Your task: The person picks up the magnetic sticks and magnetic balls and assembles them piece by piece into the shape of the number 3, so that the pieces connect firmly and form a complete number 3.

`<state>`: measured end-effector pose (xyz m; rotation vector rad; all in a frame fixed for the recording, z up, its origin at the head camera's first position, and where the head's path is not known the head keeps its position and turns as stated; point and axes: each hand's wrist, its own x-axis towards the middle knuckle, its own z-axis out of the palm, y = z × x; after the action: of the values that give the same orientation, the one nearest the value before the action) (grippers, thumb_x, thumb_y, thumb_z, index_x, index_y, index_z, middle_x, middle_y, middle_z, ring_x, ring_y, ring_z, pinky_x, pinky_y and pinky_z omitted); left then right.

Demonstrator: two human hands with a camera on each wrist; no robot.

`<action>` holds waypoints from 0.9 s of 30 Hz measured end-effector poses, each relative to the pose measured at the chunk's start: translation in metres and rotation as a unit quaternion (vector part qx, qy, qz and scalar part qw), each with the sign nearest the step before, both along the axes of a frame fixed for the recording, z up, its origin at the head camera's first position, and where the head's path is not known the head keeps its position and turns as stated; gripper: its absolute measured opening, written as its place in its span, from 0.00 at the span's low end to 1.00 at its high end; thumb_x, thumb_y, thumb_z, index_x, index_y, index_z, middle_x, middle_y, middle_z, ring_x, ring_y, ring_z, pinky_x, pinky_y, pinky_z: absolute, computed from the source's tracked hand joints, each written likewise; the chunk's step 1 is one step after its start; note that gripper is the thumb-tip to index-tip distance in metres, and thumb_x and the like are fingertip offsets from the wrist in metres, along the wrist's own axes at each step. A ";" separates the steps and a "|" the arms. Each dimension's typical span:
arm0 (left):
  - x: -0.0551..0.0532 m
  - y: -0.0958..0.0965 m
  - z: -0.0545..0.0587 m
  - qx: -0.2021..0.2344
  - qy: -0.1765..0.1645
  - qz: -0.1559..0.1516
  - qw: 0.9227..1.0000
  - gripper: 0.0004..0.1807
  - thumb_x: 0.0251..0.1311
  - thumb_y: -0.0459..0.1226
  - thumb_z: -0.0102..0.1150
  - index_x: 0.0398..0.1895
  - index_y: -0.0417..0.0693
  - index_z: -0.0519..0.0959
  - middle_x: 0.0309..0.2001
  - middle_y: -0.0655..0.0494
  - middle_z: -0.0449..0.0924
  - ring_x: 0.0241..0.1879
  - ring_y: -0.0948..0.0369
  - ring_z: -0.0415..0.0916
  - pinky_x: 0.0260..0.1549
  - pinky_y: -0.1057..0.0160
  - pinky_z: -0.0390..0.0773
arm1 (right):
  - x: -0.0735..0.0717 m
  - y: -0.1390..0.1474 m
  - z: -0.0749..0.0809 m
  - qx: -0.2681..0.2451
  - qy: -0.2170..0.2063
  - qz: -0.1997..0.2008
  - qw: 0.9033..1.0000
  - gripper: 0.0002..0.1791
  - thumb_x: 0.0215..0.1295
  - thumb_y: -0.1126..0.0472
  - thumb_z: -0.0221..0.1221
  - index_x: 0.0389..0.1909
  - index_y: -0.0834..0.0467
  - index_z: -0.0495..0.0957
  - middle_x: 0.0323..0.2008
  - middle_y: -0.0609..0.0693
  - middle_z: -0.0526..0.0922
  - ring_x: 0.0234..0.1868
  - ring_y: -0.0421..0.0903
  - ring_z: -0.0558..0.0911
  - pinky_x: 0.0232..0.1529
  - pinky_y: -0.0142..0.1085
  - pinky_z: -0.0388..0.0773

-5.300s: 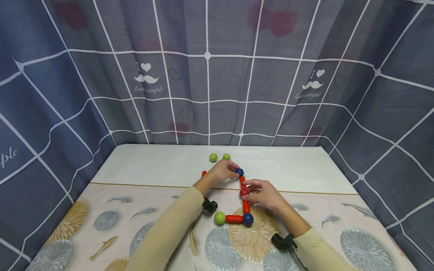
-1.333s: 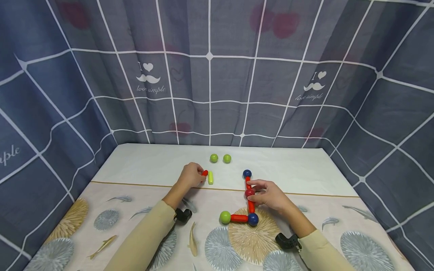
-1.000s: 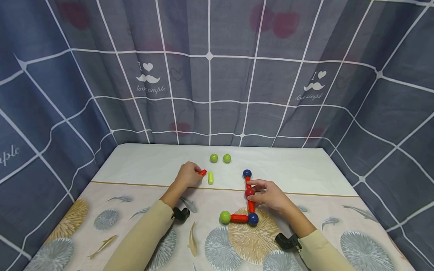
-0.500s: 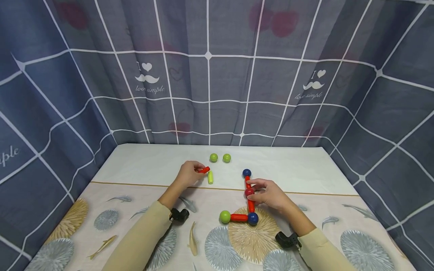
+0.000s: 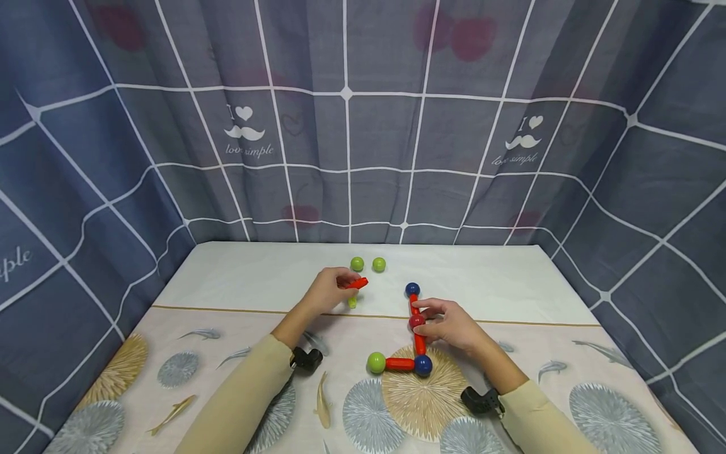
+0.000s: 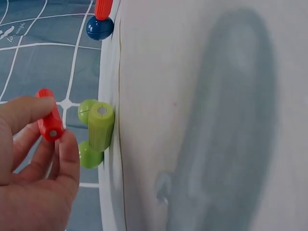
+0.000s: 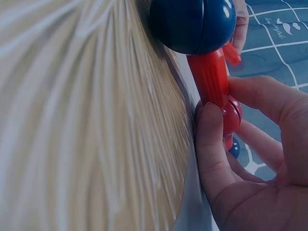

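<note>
My left hand (image 5: 330, 289) pinches a loose red magnetic rod (image 6: 50, 115) between thumb and fingers, raised over the white part of the table. A metal disc shows in the rod's end. Just under that hand, partly hidden by it, lies a yellow-green rod (image 6: 101, 127). My right hand (image 5: 448, 323) grips the joined piece around its red ball (image 5: 416, 323). From this ball red rods run to a far blue ball (image 5: 412, 289) and a near blue ball (image 5: 423, 366). Another red rod (image 5: 400, 364) links the near blue ball to a green ball (image 5: 377, 362).
Two loose green balls (image 5: 357, 264) (image 5: 379, 264) sit towards the back of the table. A cloth with fish and round leaf prints (image 5: 193, 403) covers the front part. A checked curtain (image 5: 374, 139) hangs behind and at both sides.
My left hand left the far blue ball, picked up the red rod beside the yellow-green one, and now carries it rightwards. The right hand keeps its grip; the joined piece shifted slightly right earlier.
</note>
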<state>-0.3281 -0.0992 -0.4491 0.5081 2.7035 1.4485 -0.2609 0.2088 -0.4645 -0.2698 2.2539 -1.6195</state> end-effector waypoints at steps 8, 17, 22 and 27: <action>-0.005 0.012 0.002 0.030 -0.026 -0.015 0.999 0.14 0.58 0.32 0.73 0.48 0.46 0.87 0.43 0.53 0.87 0.42 0.59 0.80 0.45 0.62 0.82 | -0.001 0.000 0.001 0.010 0.001 -0.006 1.000 0.33 0.61 0.65 0.70 0.68 0.63 0.73 0.51 0.64 0.80 0.39 0.48 0.84 0.38 0.38 0.87; -0.011 0.023 -0.003 0.043 -0.058 -0.025 0.997 0.15 0.58 0.34 0.74 0.49 0.50 0.88 0.44 0.54 0.86 0.42 0.59 0.79 0.43 0.65 0.80 | -0.002 0.001 -0.003 0.016 0.002 -0.003 1.000 0.33 0.62 0.64 0.70 0.68 0.62 0.73 0.51 0.64 0.80 0.38 0.48 0.84 0.38 0.38 0.87; -0.014 0.026 -0.005 0.037 -0.054 -0.040 0.997 0.14 0.58 0.35 0.74 0.49 0.50 0.88 0.46 0.55 0.86 0.42 0.62 0.79 0.42 0.68 0.79 | -0.001 0.000 -0.002 0.020 -0.004 -0.007 1.000 0.33 0.62 0.64 0.70 0.68 0.60 0.73 0.52 0.63 0.80 0.39 0.48 0.84 0.39 0.39 0.87; -0.016 0.033 -0.005 0.030 -0.047 -0.044 0.997 0.13 0.59 0.34 0.73 0.47 0.50 0.89 0.45 0.54 0.85 0.41 0.62 0.79 0.41 0.66 0.79 | -0.001 0.000 0.000 0.016 -0.003 0.000 1.000 0.33 0.62 0.64 0.70 0.69 0.62 0.73 0.52 0.64 0.80 0.39 0.48 0.84 0.39 0.39 0.87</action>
<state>-0.3438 -0.0660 -0.4539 0.5401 2.5394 1.4950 -0.2617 0.2089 -0.4645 -0.2563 2.2725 -1.5813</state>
